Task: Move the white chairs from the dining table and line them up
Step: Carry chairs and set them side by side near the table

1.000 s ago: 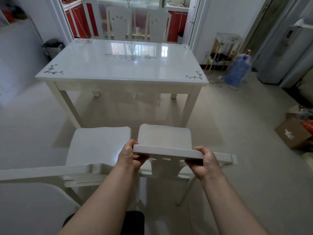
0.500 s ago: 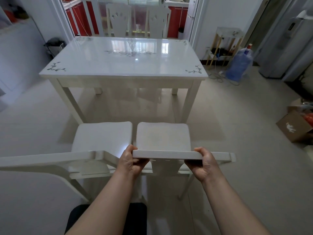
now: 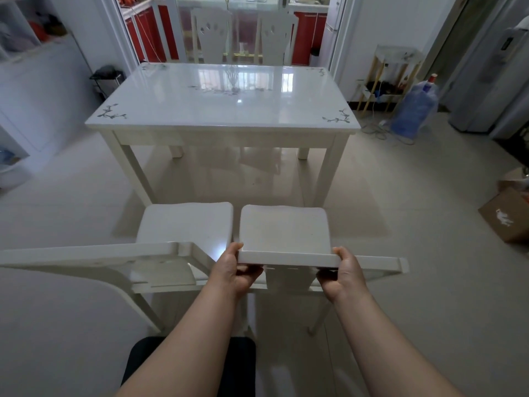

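Note:
Two white chairs stand side by side in front of me, clear of the white dining table [image 3: 223, 110]. The right chair [image 3: 283, 227] has its top rail gripped by my left hand [image 3: 234, 270] near its left end and by my right hand [image 3: 342, 275] further right. Its seat almost touches that of the left chair [image 3: 186, 224], whose backrest rail runs off toward the left edge of view. Two more white chairs [image 3: 213, 35] [image 3: 274, 35] stand at the table's far side, against the glass door.
A blue water jug [image 3: 415, 110] and a small wooden stand [image 3: 392, 70] sit at the back right with cables on the floor. A cardboard box [image 3: 506, 219] lies on the right. A black bin [image 3: 106, 78] stands at the back left.
The right chair has been drawn back away from the table and now sits level with the left chair. Both hands keep their hold on its top rail.

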Tool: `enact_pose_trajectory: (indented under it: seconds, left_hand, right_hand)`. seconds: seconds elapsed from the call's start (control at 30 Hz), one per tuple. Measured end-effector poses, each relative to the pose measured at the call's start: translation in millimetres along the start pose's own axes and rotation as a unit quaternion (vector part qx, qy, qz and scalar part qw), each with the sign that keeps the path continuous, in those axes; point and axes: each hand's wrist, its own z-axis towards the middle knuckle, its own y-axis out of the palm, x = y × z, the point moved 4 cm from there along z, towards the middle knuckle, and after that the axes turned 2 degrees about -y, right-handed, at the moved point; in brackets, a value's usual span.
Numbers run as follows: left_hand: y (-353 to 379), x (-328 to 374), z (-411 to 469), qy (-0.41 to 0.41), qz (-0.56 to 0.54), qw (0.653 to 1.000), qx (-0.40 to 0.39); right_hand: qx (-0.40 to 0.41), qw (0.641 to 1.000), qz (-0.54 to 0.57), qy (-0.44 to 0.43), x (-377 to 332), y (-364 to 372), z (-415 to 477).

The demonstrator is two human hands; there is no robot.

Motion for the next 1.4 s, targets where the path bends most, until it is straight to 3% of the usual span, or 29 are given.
enact_pose_trajectory:
  seconds: [0.2,0.3,0.57,0.73,0.97,1.4]
  left_hand:
    - [-34,32,-15,-0.031,0.050,0.998,0.014]
    - [-52,54,-22,-0.027,0.016,0.999,0.011]
    - [-113,152,-39,0.067,0.017,0.996,0.063]
    - [-140,212,-39,0.090,-0.013,0.989,0.118]
    - [-166,234,-15,0.059,-0.063,0.993,0.086]
    - [-169,221,-18,0.079,-0.057,0.995,0.018]
  right_hand:
    - [-0.038,0.996,-0.031,0.077,64,51,-34]
    - [-0.074,0.987,-0.067,0.127,93,79,-56]
    - [-0.112,0.964,-0.099,0.219,168,146,-92]
    - [-0.080,0.977,-0.101,0.172,196,177,-67]
    - [-0.030,0.986,-0.048,0.158,207,189,-59]
    - [-0.069,0.991,-0.026,0.109,208,182,-62]
